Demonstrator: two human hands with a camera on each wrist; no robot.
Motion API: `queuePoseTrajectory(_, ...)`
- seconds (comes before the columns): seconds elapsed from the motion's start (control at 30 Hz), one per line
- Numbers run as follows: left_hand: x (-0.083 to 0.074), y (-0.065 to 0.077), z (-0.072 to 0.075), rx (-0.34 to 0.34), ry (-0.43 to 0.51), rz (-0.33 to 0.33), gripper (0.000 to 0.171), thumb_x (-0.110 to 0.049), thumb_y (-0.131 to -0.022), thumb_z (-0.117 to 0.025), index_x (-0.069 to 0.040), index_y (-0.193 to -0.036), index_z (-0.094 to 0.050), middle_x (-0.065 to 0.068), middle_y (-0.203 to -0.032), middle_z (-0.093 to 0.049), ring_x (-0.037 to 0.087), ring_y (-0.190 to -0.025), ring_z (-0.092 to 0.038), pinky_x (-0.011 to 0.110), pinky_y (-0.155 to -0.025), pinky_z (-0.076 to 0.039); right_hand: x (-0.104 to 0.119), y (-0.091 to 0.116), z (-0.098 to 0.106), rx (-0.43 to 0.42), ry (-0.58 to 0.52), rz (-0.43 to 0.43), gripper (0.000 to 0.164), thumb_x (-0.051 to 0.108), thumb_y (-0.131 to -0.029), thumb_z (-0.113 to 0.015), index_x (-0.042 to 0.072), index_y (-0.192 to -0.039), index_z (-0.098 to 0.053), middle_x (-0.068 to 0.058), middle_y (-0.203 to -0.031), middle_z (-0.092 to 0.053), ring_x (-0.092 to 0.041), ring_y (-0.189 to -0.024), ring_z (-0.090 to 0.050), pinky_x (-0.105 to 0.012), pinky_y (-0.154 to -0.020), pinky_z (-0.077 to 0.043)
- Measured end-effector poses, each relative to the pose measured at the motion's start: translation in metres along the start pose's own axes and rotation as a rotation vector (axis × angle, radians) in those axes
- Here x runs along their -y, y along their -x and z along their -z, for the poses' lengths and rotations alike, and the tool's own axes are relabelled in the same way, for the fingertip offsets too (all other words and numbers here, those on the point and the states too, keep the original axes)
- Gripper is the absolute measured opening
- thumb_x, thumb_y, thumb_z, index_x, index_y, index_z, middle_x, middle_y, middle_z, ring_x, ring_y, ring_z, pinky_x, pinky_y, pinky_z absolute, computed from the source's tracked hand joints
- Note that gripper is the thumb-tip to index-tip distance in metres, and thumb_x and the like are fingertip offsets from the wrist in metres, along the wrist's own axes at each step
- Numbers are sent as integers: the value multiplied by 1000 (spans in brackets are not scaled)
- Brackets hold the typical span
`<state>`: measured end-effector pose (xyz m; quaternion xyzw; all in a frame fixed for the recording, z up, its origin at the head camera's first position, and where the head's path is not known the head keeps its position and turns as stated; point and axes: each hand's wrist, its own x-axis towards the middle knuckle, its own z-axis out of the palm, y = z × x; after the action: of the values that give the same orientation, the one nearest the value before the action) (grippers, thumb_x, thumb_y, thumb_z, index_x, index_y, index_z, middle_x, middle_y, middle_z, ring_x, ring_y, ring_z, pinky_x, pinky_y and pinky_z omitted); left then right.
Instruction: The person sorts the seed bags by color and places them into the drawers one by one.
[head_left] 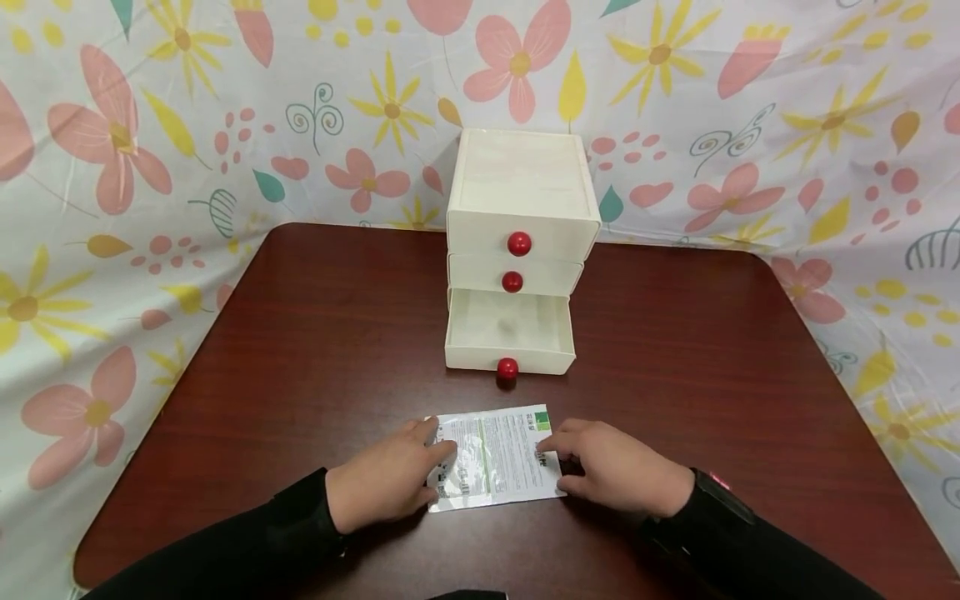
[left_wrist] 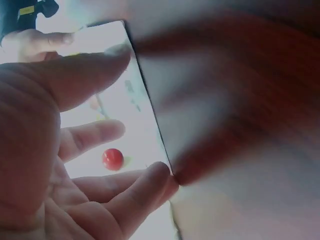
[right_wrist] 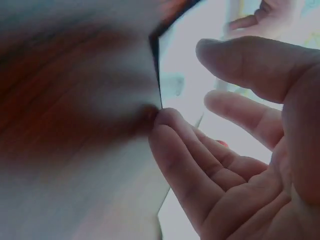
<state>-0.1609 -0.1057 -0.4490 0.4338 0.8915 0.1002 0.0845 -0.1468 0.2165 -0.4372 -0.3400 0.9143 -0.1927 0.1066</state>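
Note:
A flat white packet (head_left: 491, 462) with printed text and a green corner (head_left: 542, 421) lies on the dark brown table. At its left edge is my left hand (head_left: 390, 471), fingers loosely bent, index finger over the packet. My right hand (head_left: 615, 467) touches the right edge, with its index finger over the print and its thumb near the lower right corner. In the left wrist view, a wide gap parts the thumb (left_wrist: 95, 70) from the fingers beside the packet edge. The right wrist view likewise has the thumb (right_wrist: 245, 65) apart from the fingertips (right_wrist: 167, 122).
Beyond the packet stands a cream drawer unit (head_left: 525, 175) with red round knobs. Its bottom drawer (head_left: 465, 358) is pulled out and the middle one (head_left: 480, 273) sits further back. A flower-patterned cloth (head_left: 375, 108) hangs behind and beside the table (head_left: 315, 333).

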Motion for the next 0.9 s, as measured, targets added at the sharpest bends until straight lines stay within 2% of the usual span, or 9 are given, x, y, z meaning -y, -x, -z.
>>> queuePoseTrajectory(0.17,1,9,2,0,2,59,55,-30,-84,-81,-6,-130,-61,27,-131,-54,38,-119,-56,45,-94,-50,-8,10,7,2,-56,-62,39,11,-84,-78,9,-122,-68,6,-100,-62,-7,-83,-59,-26,-70,-51)
queuePoseTrajectory(0.3,2,9,2,2,-21,96,69,-37,-83,-82,-4,-138,-57,28,-132,-53,39,-119,-55,45,-93,-50,-11,10,8,-22,-111,-117,46,8,-82,-79,9,-126,-66,4,-105,-65,-7,-87,-64,-28,-72,-53)
queuePoseTrajectory(0.43,1,5,-1,11,-78,76,72,-41,-81,-82,-3,-138,-58,27,-129,-57,37,-117,-55,43,-95,-48,-6,3,2,-29,-156,-121,45,7,-82,-78,7,-125,-67,2,-104,-66,-9,-87,-64,-28,-72,-53)
queuePoseTrajectory(0.6,-1,1,-5,24,-115,34,70,-41,-84,-80,-5,-140,-57,22,-130,-58,32,-115,-55,40,-95,-47,4,-6,-8,2,-273,-96,43,4,-83,-79,8,-124,-67,3,-104,-67,-9,-89,-65,-27,-73,-54)
queuePoseTrajectory(0.77,-2,-6,-7,-3,-104,-2,75,-41,-84,-80,-1,-140,-51,17,-128,-60,29,-106,-56,38,-90,-49,14,-16,-14,33,-392,-65,53,8,-87,-77,8,-136,-58,-1,-112,-67,-10,-93,-67,-26,-76,-55)
queuePoseTrajectory(0.9,-3,-7,-6,-13,-78,3,80,-41,-83,-81,0,-142,-46,14,-126,-61,27,-103,-57,37,-87,-50,19,-21,-16,51,-498,-80,62,11,-89,-75,12,-145,-49,-4,-118,-64,-14,-99,-68,-29,-80,-55)
